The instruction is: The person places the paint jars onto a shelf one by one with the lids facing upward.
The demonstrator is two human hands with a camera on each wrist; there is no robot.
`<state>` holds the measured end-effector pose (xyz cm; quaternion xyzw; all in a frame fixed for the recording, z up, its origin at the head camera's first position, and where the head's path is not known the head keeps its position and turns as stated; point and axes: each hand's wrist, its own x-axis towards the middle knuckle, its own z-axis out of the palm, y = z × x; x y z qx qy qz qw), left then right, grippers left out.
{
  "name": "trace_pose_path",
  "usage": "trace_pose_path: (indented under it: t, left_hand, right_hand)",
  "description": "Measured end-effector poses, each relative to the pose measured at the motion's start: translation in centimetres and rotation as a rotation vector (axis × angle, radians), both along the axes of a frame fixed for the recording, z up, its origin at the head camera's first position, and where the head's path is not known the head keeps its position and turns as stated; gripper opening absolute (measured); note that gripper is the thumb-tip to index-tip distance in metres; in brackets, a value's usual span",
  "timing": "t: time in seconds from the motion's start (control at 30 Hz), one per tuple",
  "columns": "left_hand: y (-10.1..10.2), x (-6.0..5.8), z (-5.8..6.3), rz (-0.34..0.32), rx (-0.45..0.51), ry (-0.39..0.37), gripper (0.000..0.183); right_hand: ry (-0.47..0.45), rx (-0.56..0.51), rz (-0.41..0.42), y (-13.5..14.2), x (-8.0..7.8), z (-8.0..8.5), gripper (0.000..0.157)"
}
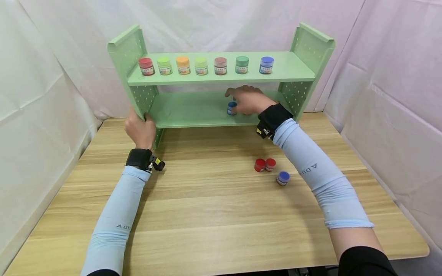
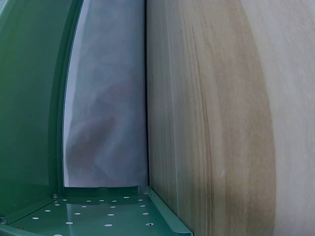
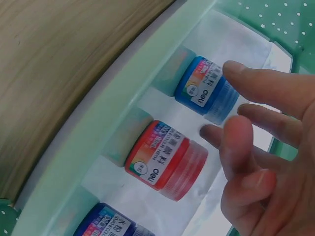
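Note:
A light-green two-tier shelf (image 1: 193, 109) stands on the wooden table. My left hand (image 1: 139, 130) grips its left side panel low at the front, thumb on the inner side; the left wrist view does not show the hand. Over the lower tier, my right hand (image 1: 250, 100) has its fingers loosely bent and spread beside a blue paint jar (image 3: 202, 88). The thumb tip lies right at the jar's lid, with the fingers not wrapped around it. A red paint jar (image 3: 165, 160) and a dark blue paint jar (image 3: 108, 223) stand in line with it, mostly hidden by my hand in the head view.
Several paint jars in a row, including an orange jar (image 1: 183, 65), stand on the upper tier. On the table are two red jars (image 1: 260, 165) side by side and a blue jar (image 1: 282, 178) near my right forearm. White cloth (image 1: 397, 84) hangs around the table.

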<state>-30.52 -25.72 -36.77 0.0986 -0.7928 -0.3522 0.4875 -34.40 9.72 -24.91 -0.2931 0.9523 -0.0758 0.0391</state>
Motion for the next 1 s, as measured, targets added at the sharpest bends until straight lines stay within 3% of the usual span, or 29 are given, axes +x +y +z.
trace_pose_path:
  t: [0.37,0.67,1.0]
  left_hand:
    - [0.2,0.1,0.2,0.009,-0.007,0.004,0.031]
    - [0.3,0.2,0.2,0.001,-0.008,-0.005,0.031]
    - [0.1,0.2,0.2,0.002,-0.008,-0.011,0.029]
  right_hand:
    - [0.169,-0.134,0.108,0.3,1.4,0.2,0.041]
    - [0.172,-0.203,0.226,2.4,4.1,-1.2,0.016]
    - [0.039,-0.294,0.224,6.6,5.6,-4.1,0.006]
